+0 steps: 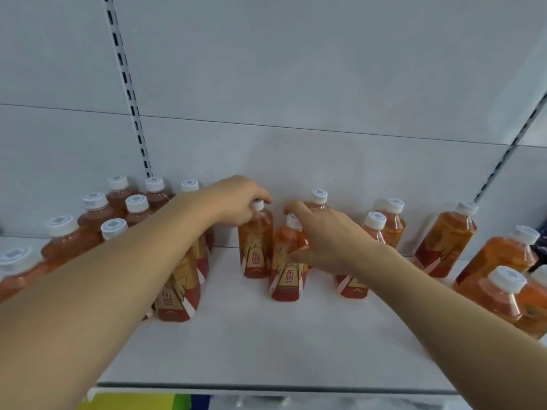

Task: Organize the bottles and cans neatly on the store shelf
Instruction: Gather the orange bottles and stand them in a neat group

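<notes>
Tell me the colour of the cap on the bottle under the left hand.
White, seen in the head view: the cap peeks out beneath the left hand.

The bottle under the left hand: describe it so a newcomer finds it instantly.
On the white shelf, look at the middle pair of amber bottles. It is the rear bottle, upright, with the left hand on its white cap.

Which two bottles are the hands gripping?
The left hand grips the middle bottle; the right hand grips the bottle just in front.
</notes>
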